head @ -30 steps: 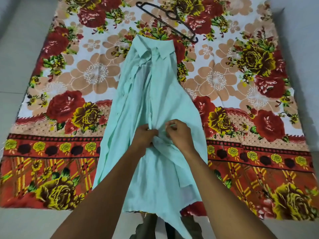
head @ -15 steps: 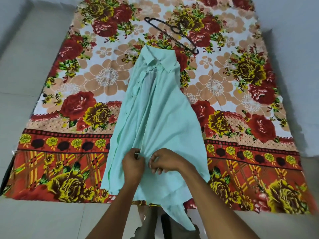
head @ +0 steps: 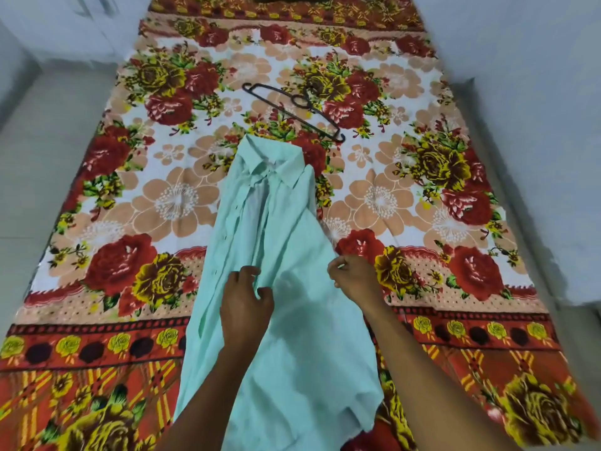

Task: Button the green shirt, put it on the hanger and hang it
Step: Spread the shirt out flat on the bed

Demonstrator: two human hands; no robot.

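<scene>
The buttoning step is judged to be in hand, low on the front of the pale mint-green cotton shirt [head: 286, 288], which is laid flat down the middle of the red, yellow and peach floral bedsheet [head: 113, 271], its crumpled hem drawn towards the near edge of that sheet. Nearest the camera, the left hand [head: 245, 307] is pressed on the shirt's front, and a fold of the cloth is taken between its curled fingers and thumb. The right hand [head: 356, 276] is held at the shirt's right edge with its fingers curled in a narrow grip; whether the cloth edge is actually pinched there cannot be told. Whether any button is fastened cannot be made out, though the front panels appear to gape open below the collar. The next move is judged to call for the two front edges to be brought together and a button to be matched to its hole. The shirt's long axis is run from the near edge towards the far edge of the sheet, and its collar is pointed away, leaning slightly left. Just beyond the collar, apart from it, the thin black plastic hanger [head: 292, 109] is laid flat and untouched, slanted across the sheet.
</scene>
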